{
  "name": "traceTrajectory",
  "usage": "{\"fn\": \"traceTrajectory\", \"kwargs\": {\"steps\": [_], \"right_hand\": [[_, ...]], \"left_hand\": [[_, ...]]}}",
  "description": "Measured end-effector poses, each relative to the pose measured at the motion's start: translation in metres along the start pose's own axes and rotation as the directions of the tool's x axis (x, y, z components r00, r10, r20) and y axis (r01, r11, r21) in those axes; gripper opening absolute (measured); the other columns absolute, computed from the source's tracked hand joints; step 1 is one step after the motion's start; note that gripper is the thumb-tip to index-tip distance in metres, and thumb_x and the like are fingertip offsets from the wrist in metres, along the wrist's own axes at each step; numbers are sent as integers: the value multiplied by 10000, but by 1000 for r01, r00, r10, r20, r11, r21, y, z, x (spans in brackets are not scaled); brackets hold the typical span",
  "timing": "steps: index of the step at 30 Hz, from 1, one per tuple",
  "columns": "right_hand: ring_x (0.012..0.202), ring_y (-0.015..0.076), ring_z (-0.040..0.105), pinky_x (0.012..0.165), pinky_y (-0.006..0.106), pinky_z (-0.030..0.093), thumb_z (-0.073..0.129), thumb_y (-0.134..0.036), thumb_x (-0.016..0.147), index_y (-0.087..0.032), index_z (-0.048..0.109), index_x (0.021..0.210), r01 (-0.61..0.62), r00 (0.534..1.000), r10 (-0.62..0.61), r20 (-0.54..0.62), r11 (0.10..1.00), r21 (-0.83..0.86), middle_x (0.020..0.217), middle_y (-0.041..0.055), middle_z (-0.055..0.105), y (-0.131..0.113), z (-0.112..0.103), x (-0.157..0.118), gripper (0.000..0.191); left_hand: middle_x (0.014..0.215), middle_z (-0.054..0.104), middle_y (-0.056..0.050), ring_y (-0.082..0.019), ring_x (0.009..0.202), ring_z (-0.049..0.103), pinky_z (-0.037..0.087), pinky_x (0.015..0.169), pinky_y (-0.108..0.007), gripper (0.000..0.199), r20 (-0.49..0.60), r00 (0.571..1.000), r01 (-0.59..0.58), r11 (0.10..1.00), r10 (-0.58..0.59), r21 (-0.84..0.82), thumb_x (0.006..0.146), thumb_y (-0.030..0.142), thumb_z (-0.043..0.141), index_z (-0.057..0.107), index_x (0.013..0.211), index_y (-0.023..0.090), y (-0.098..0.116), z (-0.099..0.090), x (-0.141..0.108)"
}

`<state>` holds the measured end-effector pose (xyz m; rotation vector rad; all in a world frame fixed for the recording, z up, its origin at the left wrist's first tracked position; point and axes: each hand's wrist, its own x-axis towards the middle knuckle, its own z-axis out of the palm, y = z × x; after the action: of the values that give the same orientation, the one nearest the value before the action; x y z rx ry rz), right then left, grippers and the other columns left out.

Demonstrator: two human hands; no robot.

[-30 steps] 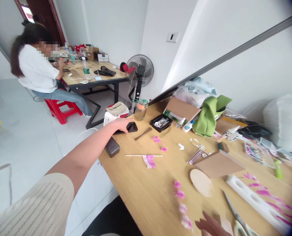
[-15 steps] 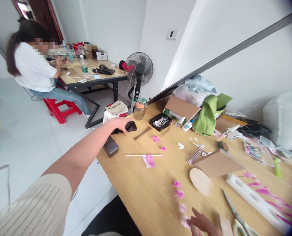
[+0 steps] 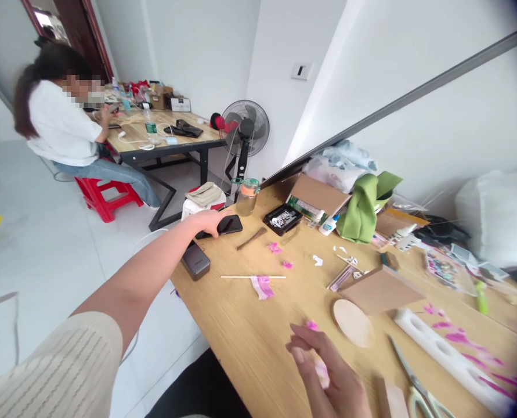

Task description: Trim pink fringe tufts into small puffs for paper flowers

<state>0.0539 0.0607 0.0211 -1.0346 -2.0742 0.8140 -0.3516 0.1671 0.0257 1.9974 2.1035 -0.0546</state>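
Observation:
My left hand (image 3: 211,222) reaches to the table's far left corner and rests on a black phone (image 3: 230,224), its fingertips at the phone's left part. A dark power bank (image 3: 196,261) lies just below that wrist. My right hand (image 3: 328,371) hovers over the near part of the table, fingers apart and slightly curled, holding nothing visible. Beneath and behind it is a row of pink flowers (image 3: 311,325), partly hidden by the fingers. Between the hands lies a thin stick (image 3: 236,277) with a pink and white strip (image 3: 262,287) on it.
Scissors (image 3: 408,366), a round wooden disc (image 3: 353,322) and a white foam block (image 3: 449,357) lie on the right. Behind stand a glass jar (image 3: 246,200), a black tray (image 3: 283,218) and a green cloth (image 3: 360,209). A person (image 3: 62,128) sits at another table beside a fan (image 3: 245,128).
My right hand has moved up and left, over the flower row. My left hand has shifted slightly left on the phone, uncovering more of it.

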Motion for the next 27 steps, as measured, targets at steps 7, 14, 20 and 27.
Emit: {"fn": "traceTrajectory", "kwargs": {"steps": [7, 14, 20, 27], "right_hand": [[883, 228, 675, 807, 351, 520, 582, -502, 847, -199, 690, 974, -61, 984, -6, 179, 928, 366, 915, 79, 726, -29, 52, 104, 345], [902, 229, 665, 884, 384, 497, 773, -572, 584, -171, 698, 966, -103, 993, 27, 112, 646, 756, 960, 88, 730, -52, 112, 215, 559], [777, 176, 621, 808, 319, 476, 732, -536, 666, -169, 693, 787, -24, 999, -22, 48, 611, 792, 803, 28, 710, -68, 112, 231, 389], [686, 145, 555, 758, 303, 443, 763, -460, 655, -167, 686, 722, 12, 1000, -20, -1, 595, 804, 695, -3, 662, -65, 103, 229, 310]], "left_hand": [[1192, 637, -123, -309, 995, 634, 453, 747, -331, 1076, -247, 967, 45, 997, -59, -62, 635, 328, 690, 83, 1518, 232, 1, -40, -18], [1090, 670, -69, -232, 955, 639, 466, 818, -338, 1084, -459, 885, -163, 873, -76, -459, 623, 275, 714, 100, 1515, 228, 22, -78, -45], [1137, 644, -73, -205, 909, 634, 484, 762, -341, 1077, -481, 875, -263, 783, -53, -564, 637, 280, 732, 104, 1512, 294, 46, -85, -63], [1111, 658, -47, -190, 879, 639, 480, 725, -316, 1055, -476, 878, -273, 758, -55, -592, 654, 246, 706, 94, 1512, 296, 64, -87, -71]]}}
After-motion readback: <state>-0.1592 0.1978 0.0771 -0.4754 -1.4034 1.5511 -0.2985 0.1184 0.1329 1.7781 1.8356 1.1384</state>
